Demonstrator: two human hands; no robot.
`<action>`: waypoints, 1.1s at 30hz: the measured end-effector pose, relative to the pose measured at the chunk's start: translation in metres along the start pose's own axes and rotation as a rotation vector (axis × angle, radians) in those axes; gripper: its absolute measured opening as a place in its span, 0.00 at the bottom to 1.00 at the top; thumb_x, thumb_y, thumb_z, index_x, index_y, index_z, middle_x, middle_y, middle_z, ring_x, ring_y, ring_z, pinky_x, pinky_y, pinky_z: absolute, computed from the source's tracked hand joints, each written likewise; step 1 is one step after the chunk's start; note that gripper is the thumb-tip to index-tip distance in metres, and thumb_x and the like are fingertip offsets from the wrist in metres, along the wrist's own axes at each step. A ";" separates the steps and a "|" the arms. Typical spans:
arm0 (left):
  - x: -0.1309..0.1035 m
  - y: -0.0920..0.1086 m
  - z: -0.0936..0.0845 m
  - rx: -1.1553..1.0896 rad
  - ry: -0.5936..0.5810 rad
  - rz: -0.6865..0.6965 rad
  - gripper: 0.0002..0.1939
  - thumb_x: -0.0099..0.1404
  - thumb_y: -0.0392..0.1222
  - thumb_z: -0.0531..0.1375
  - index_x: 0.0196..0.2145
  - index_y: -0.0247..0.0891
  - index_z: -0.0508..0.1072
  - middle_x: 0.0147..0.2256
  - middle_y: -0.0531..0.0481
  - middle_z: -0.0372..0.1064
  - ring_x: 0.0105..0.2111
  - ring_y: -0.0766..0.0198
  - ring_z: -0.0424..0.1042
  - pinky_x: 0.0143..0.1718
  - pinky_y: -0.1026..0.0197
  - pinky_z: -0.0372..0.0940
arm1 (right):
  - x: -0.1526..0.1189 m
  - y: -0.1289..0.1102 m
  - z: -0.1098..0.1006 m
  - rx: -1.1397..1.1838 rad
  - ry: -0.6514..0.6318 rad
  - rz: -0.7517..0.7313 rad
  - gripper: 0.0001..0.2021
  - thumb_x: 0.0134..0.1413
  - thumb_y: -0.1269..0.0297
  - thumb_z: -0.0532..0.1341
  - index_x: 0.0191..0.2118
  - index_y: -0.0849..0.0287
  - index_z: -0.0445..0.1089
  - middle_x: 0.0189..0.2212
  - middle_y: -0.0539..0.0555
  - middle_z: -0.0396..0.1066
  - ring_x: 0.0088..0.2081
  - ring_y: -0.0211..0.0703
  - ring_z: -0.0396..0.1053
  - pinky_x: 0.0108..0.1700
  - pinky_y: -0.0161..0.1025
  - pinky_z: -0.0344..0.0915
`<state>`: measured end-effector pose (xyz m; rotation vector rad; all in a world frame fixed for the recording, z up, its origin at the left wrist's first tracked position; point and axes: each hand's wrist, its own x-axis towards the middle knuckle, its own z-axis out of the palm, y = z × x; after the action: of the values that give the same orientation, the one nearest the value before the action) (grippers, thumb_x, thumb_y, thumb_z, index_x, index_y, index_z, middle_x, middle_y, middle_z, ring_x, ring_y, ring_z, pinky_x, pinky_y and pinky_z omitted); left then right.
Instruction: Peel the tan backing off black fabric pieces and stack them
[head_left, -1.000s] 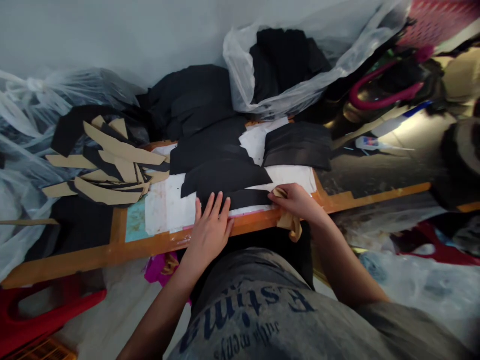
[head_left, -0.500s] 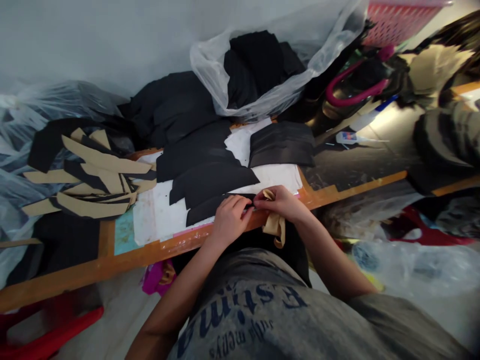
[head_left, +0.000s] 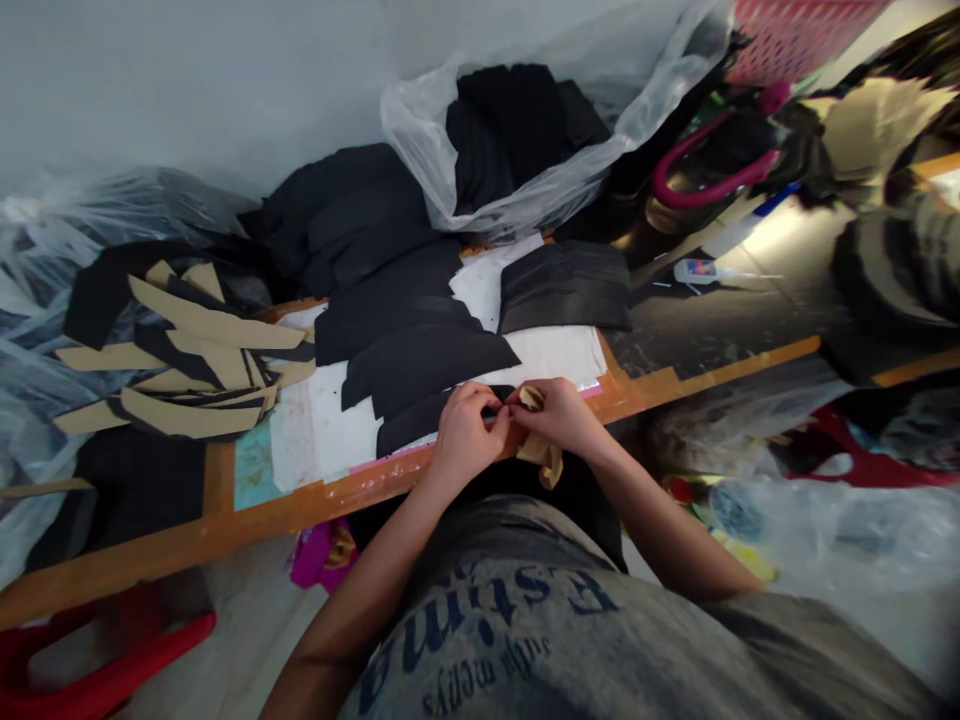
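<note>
At the table's front edge, my left hand [head_left: 471,430] is closed, thumb and fingers pinching the end of a black piece [head_left: 420,418]. Close beside it, my right hand [head_left: 553,410] is also closed, its fingertips nearly touching the left ones. A crumpled tan strip [head_left: 541,458] comes out of my right hand and hangs below it over the edge. Overlapping black pieces [head_left: 427,350] fan out on white paper beyond my hands. A neat stack of black pieces [head_left: 564,288] lies behind my right hand.
Tan and black offcuts [head_left: 217,350] are piled at the left. A clear plastic bag [head_left: 420,130] holds black pieces at the back. A small glue bottle [head_left: 696,271] lies at the right, near a pink-handled container [head_left: 712,165]. The wooden edge [head_left: 300,508] runs along the front.
The fingers of my left hand have curled more. My right hand has dropped slightly, and the tan strip hangs a little further left. The view has shifted slightly.
</note>
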<state>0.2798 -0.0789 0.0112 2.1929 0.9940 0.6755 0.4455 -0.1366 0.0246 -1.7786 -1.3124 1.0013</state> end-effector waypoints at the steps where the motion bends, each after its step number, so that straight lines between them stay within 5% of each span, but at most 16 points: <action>1: 0.001 0.001 0.001 0.001 0.011 -0.020 0.04 0.62 0.35 0.63 0.29 0.37 0.74 0.37 0.45 0.73 0.39 0.58 0.74 0.45 0.55 0.70 | -0.001 0.000 0.000 -0.002 -0.002 -0.001 0.08 0.48 0.64 0.61 0.28 0.62 0.76 0.22 0.51 0.72 0.27 0.39 0.65 0.29 0.34 0.58; 14: 0.012 0.007 0.002 0.063 -0.036 -0.188 0.04 0.56 0.32 0.67 0.25 0.37 0.76 0.40 0.46 0.66 0.42 0.57 0.70 0.49 0.52 0.69 | -0.005 0.001 0.011 0.027 0.105 0.020 0.04 0.46 0.65 0.61 0.26 0.57 0.64 0.22 0.48 0.67 0.26 0.38 0.63 0.29 0.35 0.57; 20: 0.012 0.003 0.000 -0.075 -0.031 -0.220 0.05 0.53 0.31 0.67 0.24 0.37 0.75 0.40 0.46 0.66 0.42 0.57 0.70 0.51 0.51 0.67 | -0.004 0.004 0.011 0.221 0.113 -0.042 0.12 0.43 0.65 0.62 0.36 0.54 0.60 0.27 0.46 0.68 0.28 0.40 0.66 0.33 0.36 0.62; 25: 0.011 -0.003 -0.006 -0.201 0.005 -0.234 0.06 0.54 0.30 0.64 0.24 0.37 0.72 0.39 0.48 0.67 0.40 0.61 0.71 0.47 0.57 0.66 | -0.007 0.011 0.002 0.056 0.158 -0.020 0.15 0.44 0.67 0.59 0.41 0.56 0.69 0.26 0.47 0.68 0.27 0.40 0.64 0.31 0.36 0.59; 29: 0.011 -0.011 -0.010 -0.290 0.013 -0.239 0.05 0.58 0.31 0.60 0.25 0.36 0.71 0.39 0.47 0.68 0.37 0.64 0.71 0.42 0.61 0.67 | -0.011 0.012 -0.008 -0.127 0.273 -0.028 0.07 0.42 0.69 0.58 0.30 0.57 0.72 0.27 0.51 0.70 0.30 0.43 0.66 0.35 0.38 0.60; 33: 0.012 -0.018 -0.013 -0.348 -0.007 -0.225 0.06 0.61 0.33 0.58 0.27 0.36 0.71 0.40 0.47 0.69 0.36 0.66 0.72 0.38 0.64 0.67 | -0.017 0.004 -0.016 -0.010 0.423 -0.041 0.06 0.43 0.69 0.57 0.28 0.57 0.72 0.22 0.48 0.67 0.24 0.39 0.61 0.29 0.37 0.57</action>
<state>0.2702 -0.0560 0.0092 1.7518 1.0157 0.6772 0.4582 -0.1559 0.0315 -1.8363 -1.0806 0.5540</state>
